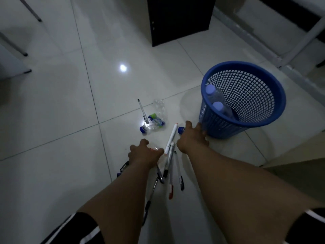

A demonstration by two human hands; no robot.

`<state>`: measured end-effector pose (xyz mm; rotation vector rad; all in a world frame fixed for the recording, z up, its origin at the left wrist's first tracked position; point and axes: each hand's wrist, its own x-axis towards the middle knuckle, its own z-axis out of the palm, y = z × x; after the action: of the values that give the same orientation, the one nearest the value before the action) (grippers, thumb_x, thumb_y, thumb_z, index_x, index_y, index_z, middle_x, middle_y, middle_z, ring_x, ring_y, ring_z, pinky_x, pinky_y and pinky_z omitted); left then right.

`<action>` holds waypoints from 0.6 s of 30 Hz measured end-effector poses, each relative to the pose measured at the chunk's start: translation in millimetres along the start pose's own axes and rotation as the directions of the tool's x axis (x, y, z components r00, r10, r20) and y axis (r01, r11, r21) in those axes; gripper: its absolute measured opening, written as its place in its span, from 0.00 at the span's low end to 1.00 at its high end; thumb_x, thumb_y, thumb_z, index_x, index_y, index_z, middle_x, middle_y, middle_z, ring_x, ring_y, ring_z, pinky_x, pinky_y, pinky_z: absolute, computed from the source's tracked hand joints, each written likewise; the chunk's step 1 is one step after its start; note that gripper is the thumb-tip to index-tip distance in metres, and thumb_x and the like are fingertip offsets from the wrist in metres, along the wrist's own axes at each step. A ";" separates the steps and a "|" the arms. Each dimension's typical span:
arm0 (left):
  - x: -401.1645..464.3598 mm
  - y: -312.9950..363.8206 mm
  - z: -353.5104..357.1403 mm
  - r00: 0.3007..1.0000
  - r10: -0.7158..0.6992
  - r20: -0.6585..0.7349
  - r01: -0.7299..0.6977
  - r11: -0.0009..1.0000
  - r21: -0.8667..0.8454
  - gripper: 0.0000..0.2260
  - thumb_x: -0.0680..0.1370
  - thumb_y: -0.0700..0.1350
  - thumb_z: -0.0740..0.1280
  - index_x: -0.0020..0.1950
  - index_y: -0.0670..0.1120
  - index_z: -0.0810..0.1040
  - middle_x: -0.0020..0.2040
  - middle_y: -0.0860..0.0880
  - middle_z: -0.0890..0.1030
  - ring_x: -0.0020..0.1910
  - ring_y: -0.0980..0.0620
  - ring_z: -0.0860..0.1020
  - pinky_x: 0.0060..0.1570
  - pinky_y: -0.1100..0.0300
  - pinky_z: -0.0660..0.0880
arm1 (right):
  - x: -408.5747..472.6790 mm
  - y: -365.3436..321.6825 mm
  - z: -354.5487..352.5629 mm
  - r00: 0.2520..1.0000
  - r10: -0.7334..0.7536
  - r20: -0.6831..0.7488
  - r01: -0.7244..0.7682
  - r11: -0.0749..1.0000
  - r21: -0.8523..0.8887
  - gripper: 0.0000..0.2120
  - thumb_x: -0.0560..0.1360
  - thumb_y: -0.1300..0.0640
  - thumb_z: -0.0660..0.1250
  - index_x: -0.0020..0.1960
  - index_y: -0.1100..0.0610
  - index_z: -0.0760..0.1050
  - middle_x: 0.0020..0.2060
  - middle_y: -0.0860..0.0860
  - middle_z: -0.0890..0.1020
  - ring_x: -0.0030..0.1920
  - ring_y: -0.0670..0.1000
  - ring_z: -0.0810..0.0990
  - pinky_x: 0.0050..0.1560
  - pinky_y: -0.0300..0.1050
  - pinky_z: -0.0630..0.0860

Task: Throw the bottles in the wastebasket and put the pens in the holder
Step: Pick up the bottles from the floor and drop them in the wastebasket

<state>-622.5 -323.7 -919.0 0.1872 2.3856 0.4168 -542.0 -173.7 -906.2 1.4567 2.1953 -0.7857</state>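
From my remote seat, taking the blue wastebasket as my landmark: far to its left on the tiled floor lies a crushed clear bottle with a blue cap, a thin pen lying against it. Nearer the wastebasket, my left hand is curled down over something clear on the floor; I cannot tell whether it actually grips it. A scatter of pens crowds the floor between both forearms, with a white marker pointing toward the wastebasket. My right hand sits just left of the wastebasket's base, closed over a bottle whose blue cap pokes out. Two capped bottles stand inside the wastebasket.
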 end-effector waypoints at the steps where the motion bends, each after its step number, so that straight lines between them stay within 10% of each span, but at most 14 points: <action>1: -2.7 0.0 0.0 1.000 0.012 0.016 -0.012 1.000 0.020 0.40 0.67 0.67 0.73 0.74 0.54 0.66 0.69 0.41 0.67 0.67 0.38 0.71 0.66 0.48 0.73 | 0.2 4.6 1.7 1.000 0.009 0.013 -0.009 1.000 -0.004 0.43 0.70 0.59 0.72 0.77 0.43 0.52 0.79 0.56 0.45 0.76 0.64 0.53 0.68 0.63 0.68; 12: 12.1 -6.5 -4.9 0.987 0.145 0.070 -0.148 0.988 0.041 0.41 0.71 0.57 0.74 0.79 0.52 0.59 0.71 0.42 0.74 0.66 0.40 0.75 0.61 0.51 0.74 | 8.7 -1.9 0.0 0.999 -0.042 0.002 0.042 0.991 -0.124 0.33 0.72 0.62 0.73 0.72 0.52 0.63 0.70 0.59 0.65 0.67 0.61 0.71 0.59 0.52 0.74; 18: 2.4 7.3 -28.3 0.987 0.046 0.155 0.049 0.829 -0.557 0.18 0.75 0.51 0.71 0.64 0.52 0.75 0.51 0.41 0.81 0.38 0.43 0.79 0.32 0.56 0.78 | -8.7 -41.7 -16.9 0.995 -0.037 -0.093 0.045 0.996 0.081 0.21 0.75 0.60 0.68 0.68 0.56 0.71 0.64 0.59 0.74 0.62 0.60 0.77 0.58 0.50 0.75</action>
<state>-642.9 -323.2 -898.0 -0.0523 2.0019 1.0399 -577.4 -181.6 -878.2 1.5195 2.2918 -0.8488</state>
